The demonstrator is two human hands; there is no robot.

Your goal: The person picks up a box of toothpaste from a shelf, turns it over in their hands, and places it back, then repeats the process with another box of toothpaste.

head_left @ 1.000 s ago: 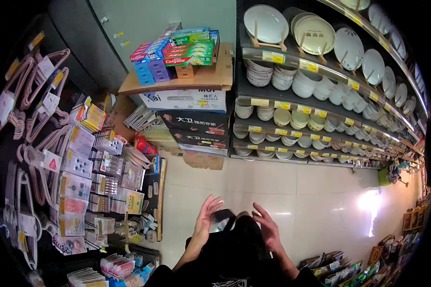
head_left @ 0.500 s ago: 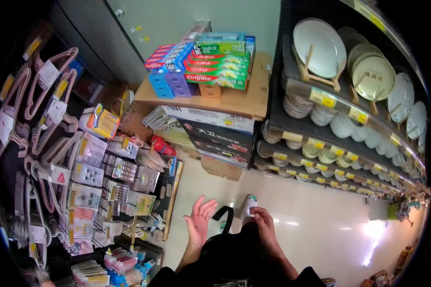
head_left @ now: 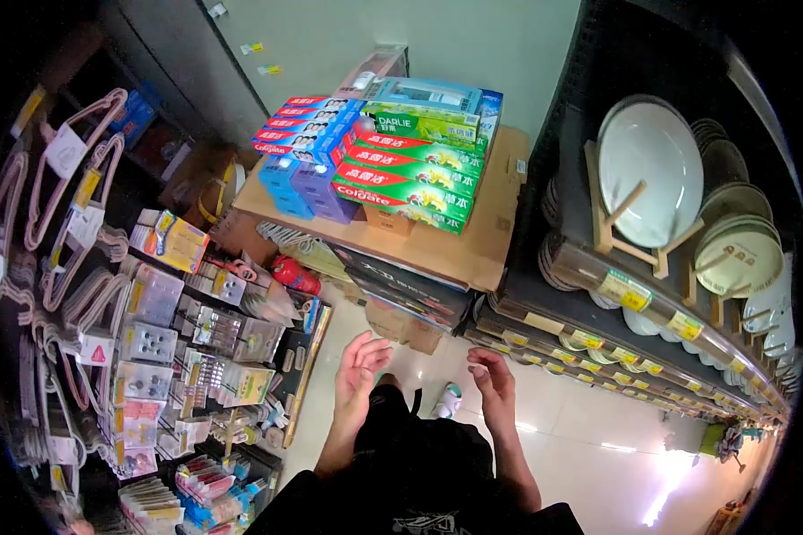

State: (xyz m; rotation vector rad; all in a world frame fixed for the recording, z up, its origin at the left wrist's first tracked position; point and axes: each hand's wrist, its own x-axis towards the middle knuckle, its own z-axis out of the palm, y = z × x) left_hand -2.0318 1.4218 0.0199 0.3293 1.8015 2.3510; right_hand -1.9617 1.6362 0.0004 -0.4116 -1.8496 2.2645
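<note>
My left hand [head_left: 357,373] is raised in front of my body, its fingers loosely bent with nothing in them. Level with it on the other side, my right hand [head_left: 494,385] is half curled, thumb apart from the fingers, also holding nothing. Both hover above the floor, touching no goods. Ahead of them is a stack of toothpaste boxes: green and red Colgate boxes [head_left: 406,183], blue and red Colgate boxes [head_left: 308,127] and a green Darlie box [head_left: 424,123]. Under these sit blue boxes [head_left: 283,187], purple boxes [head_left: 326,192] and an orange-brown box [head_left: 389,220].
The stack rests on a cardboard top [head_left: 473,254] over large cartons [head_left: 406,290]. Racks of hangers [head_left: 85,178] and small packaged goods [head_left: 152,343] line the left. Shelves on the right hold plates [head_left: 649,169] on wooden stands. A red object [head_left: 294,275] lies near the cartons.
The toothpaste stack and cartons appear closer and larger as I move forward. My left hand has shifted slightly up and left; my right hand has risen a little and its fingers have parted.
</note>
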